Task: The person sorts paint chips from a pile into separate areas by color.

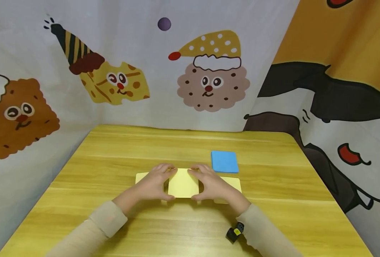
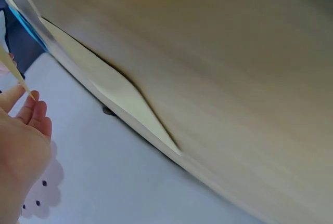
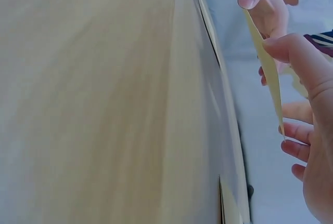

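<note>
A thin yellow square paper sheet point(image 1: 183, 184) is held up between both hands, above the table. My left hand point(image 1: 154, 184) pinches its left side, thumb at the near corner and fingers at the far one. On the opposite side, my right hand point(image 1: 210, 184) grips the sheet the same way. The right wrist view shows the sheet point(image 3: 268, 73) nearly edge-on, lifted off the wood. Behind the left hand lies one yellow sheet point(image 1: 140, 176), partly hidden. Another yellow sheet point(image 1: 231, 183) lies partly under the right forearm.
A blue square pad point(image 1: 224, 161) lies on the wooden table point(image 1: 177, 232), beyond the right hand. A small black device point(image 1: 235, 232) with a yellow mark sits at the right sleeve cuff. A printed cartoon curtain point(image 1: 129, 117) hangs behind the table's far edge.
</note>
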The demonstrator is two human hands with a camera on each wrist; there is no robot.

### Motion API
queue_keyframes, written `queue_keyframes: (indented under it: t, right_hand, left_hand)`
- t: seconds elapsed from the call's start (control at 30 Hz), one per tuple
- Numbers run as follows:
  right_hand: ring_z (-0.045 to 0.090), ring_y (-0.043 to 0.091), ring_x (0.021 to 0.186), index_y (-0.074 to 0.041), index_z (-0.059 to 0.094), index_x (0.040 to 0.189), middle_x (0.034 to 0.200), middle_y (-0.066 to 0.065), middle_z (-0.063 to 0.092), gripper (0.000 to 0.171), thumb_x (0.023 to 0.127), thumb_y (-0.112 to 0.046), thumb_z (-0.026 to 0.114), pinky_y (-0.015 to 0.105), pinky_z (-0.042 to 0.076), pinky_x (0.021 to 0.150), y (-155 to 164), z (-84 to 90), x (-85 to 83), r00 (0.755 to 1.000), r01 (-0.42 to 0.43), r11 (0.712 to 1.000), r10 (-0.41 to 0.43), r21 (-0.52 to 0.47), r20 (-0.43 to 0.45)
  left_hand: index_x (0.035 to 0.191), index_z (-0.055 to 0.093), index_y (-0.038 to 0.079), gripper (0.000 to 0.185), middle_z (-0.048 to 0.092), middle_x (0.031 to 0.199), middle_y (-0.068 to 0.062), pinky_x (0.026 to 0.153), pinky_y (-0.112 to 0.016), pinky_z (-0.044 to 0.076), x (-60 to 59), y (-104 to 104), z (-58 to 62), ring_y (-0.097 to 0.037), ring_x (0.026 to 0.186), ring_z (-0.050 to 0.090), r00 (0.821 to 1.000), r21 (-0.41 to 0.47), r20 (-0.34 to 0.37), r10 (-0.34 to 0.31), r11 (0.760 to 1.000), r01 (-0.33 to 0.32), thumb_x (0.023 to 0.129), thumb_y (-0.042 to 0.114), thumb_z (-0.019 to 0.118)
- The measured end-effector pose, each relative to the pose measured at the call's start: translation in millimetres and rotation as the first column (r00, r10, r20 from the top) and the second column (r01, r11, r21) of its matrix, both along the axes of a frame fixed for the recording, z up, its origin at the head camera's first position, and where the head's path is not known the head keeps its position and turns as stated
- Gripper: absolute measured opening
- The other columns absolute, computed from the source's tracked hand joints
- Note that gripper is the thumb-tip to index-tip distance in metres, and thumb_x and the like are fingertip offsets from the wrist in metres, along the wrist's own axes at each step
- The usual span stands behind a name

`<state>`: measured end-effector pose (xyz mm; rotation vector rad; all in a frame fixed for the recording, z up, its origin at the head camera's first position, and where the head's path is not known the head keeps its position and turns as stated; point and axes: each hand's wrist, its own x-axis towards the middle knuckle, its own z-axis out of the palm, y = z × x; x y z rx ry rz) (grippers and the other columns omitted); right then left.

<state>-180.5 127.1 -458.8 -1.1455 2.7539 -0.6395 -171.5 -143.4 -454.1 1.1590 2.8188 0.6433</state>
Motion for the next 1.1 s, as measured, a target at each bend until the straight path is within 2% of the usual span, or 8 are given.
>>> queue_keyframes:
  t: [0.3,0.43,0.9,1.1]
  right_hand:
    - [0.028,0.029,0.133,-0.01,0.041,0.146,0.146,0.012,0.035,0.091,0.071,-0.046,0.08,0.055,0.033,0.099,31,-1.3,6.1,1.0,0.023,0.999,-0.024,-0.042,-0.016]
    - [0.028,0.03,0.133,-0.01,0.042,0.145,0.146,0.012,0.035,0.093,0.069,-0.044,0.083,0.057,0.035,0.098,48,-2.7,12.8,0.999,0.049,0.997,-0.05,-0.059,-0.015]
    - [0.031,0.03,0.13,-0.003,0.044,0.143,0.143,0.013,0.036,0.094,0.066,-0.036,0.086,0.054,0.04,0.095,98,-3.2,26.5,0.998,0.065,0.994,-0.067,-0.082,-0.019]
    - [0.033,0.03,0.128,-0.002,0.045,0.141,0.141,0.013,0.038,0.094,0.064,-0.034,0.088,0.053,0.041,0.093,115,-5.8,28.3,0.996,0.082,0.994,-0.084,-0.069,-0.025]
  left_hand:
    - [0.142,0.042,-0.002,0.098,0.039,0.143,-0.016,0.107,-0.052,0.027,-5.1,30,-4.7,-0.029,0.133,0.03,0.997,-0.029,-0.05,-0.055,0.998,0.053,0.071,0.056,0.076]
    - [0.143,0.041,-0.001,0.098,0.038,0.144,-0.016,0.108,-0.051,0.026,-4.6,48,-4.9,-0.029,0.133,0.031,0.996,-0.06,-0.05,-0.079,0.995,0.076,0.073,0.058,0.074]
    - [0.145,0.039,0.002,0.1,0.036,0.146,-0.01,0.11,-0.043,0.024,-3.8,101,-4.5,-0.024,0.134,0.031,0.994,-0.157,-0.042,-0.105,0.983,0.097,0.075,0.066,0.067]
    - [0.144,0.04,0.001,0.101,0.038,0.145,-0.01,0.11,-0.04,0.024,-4.5,120,-6.8,-0.023,0.132,0.032,0.989,-0.203,-0.075,-0.128,0.973,0.111,0.075,0.069,0.064]
